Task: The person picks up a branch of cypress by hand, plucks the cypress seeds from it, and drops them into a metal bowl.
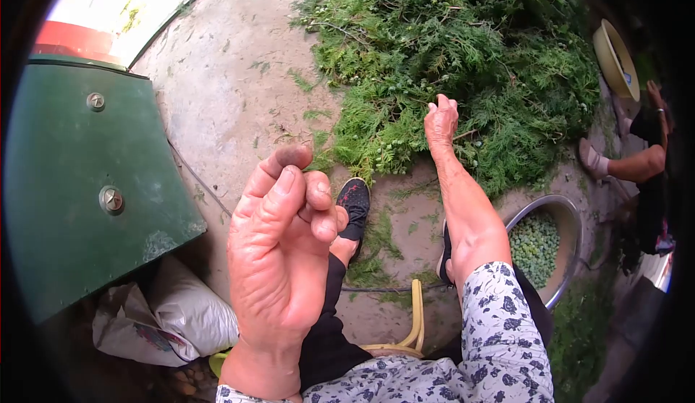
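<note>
My left hand (279,251) is raised close to the camera, palm up, with the fingers curled and the thumb pressed against them. Whatever lies between those fingertips, if anything, is hidden. Further out, my right hand (441,122) is closed at the near edge of a large heap of green evergreen branches (449,48), which look like cypress or arborvitae. Its fingers grip a branch there, though foliage hides much of the contact. Pale green cones show among the sprigs. By my right forearm, a round metal-rimmed basin (572,247) holds many small green cones (534,244).
At left stands a dark green panel (90,179) with metal star bosses; white sacks (192,309) lie below it. Loose sprigs litter the concrete floor (217,63). A yellow chair leg (417,316) is between my legs. Another person's leg (637,164) and a yellowish basin (615,59) are at right.
</note>
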Demonstrator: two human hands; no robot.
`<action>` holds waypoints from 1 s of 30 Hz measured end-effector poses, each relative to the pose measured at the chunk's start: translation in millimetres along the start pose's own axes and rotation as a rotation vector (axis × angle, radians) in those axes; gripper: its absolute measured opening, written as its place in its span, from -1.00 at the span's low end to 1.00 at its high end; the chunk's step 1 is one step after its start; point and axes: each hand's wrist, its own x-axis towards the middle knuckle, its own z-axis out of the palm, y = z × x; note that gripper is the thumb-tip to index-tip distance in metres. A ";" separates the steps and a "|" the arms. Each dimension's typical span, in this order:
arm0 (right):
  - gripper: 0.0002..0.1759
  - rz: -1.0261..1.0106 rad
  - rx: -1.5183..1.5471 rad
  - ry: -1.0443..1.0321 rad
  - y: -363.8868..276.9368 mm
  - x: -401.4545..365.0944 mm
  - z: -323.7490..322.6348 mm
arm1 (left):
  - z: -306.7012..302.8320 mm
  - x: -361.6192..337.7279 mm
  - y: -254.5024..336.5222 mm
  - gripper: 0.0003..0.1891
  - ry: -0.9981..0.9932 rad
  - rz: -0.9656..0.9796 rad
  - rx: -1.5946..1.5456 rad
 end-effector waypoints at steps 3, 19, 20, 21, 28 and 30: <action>-0.38 -0.324 -0.097 0.078 13.5 9.7 16.4 | 0.0 -0.4 -3.9 -0.78 -0.013 -0.003 0.033; -0.66 0.122 0.257 0.322 31.6 27.1 2.8 | 8.1 3.3 -16.4 -0.77 0.014 -0.018 0.116; -0.62 0.175 0.382 0.220 37.6 38.5 7.7 | 8.3 3.1 -17.6 -0.77 0.013 -0.019 0.117; -0.56 0.399 0.776 0.095 27.6 39.1 3.6 | 8.7 3.1 -18.8 -0.78 0.007 -0.029 0.131; -0.35 0.645 1.308 -0.187 13.6 52.8 2.4 | 4.6 9.5 -20.4 -0.79 -0.038 -0.047 0.087; -0.51 0.532 1.187 -0.271 11.3 48.3 -7.8 | 10.2 8.3 -22.3 -0.80 -0.015 -0.048 0.121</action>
